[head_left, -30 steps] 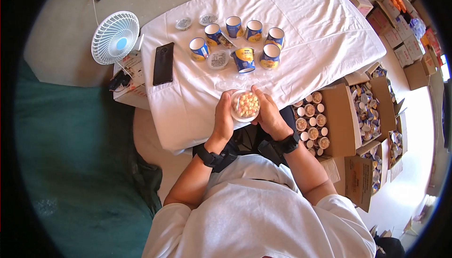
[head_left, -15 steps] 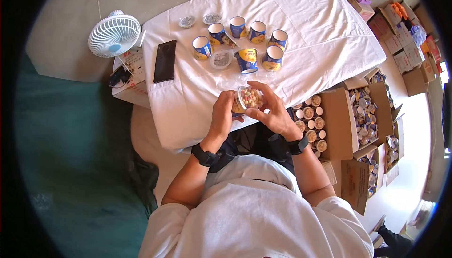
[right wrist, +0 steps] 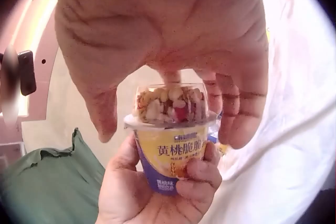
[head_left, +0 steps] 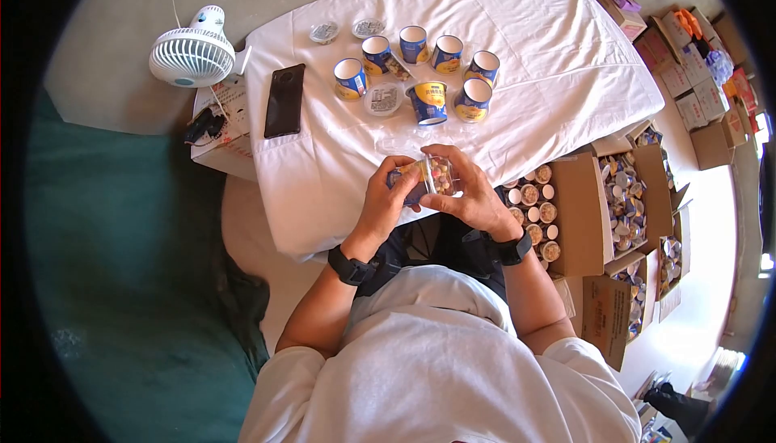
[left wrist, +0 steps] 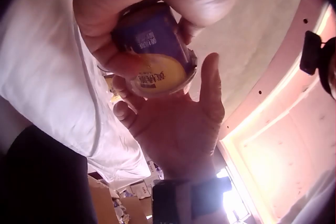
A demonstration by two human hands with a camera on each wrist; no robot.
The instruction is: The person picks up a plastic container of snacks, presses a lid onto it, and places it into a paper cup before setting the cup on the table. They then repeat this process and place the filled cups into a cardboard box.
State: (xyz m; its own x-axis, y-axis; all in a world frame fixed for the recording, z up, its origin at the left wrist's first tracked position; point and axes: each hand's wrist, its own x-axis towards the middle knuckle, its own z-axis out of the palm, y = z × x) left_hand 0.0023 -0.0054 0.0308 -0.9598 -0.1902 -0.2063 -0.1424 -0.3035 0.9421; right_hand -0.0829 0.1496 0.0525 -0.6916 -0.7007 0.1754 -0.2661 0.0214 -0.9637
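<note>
My left hand (head_left: 386,202) grips a blue-and-yellow paper cup (right wrist: 170,155), fingers curled round its side. A clear domed lid (right wrist: 170,103) full of pale, yellow and red crunchy pieces sits on the cup's white rim. In the head view the cup lies tipped sideways, dome to the right. My right hand (head_left: 478,202) is spread about the dome, thumb on one side and fingers on the other; a gap shows beside the thumb in the right wrist view. Beyond both hands, several similar cups (head_left: 473,102) stand on the table.
Clear tubs (head_left: 383,99) lie among the cups on the white tablecloth (head_left: 558,63). A phone (head_left: 284,102) rests at the left, near a fan (head_left: 192,59). To the right, open cardboard boxes (head_left: 580,213) hold many packed cups.
The held cup has turned from dome facing up to lying sideways, dome to the right. My right hand has shifted from the cup's side to around the dome, its fingers spreading.
</note>
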